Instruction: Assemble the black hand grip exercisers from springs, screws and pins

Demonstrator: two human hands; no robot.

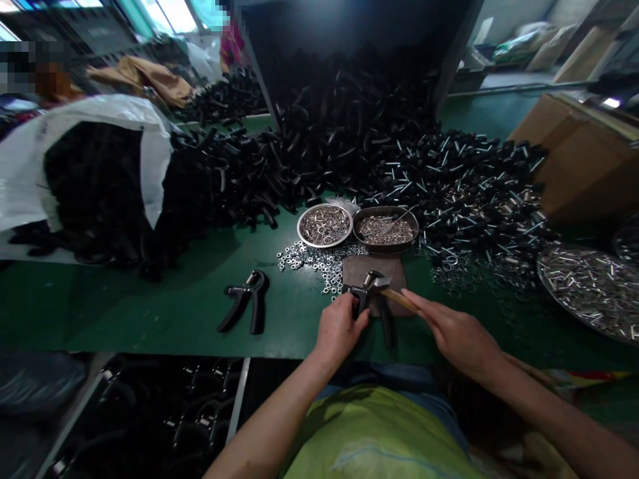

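Hammer [398,297] gripped by wooden handle in right hand [462,336], head at the spring of a black hand grip [384,319]. Grip held over brown plate [399,269], one handle pinched in left hand [342,326]. Hands apart. Loose nuts [327,266] scattered just beyond.

Left hand [343,327]: grips a black, V-shaped hand gripper with a metal spring [387,322]
Right hand [462,339]: holds a wooden-handled metal hammer [402,299], its head at the spring
Under both: brown square pad [353,267] on the green worktop [294,329]
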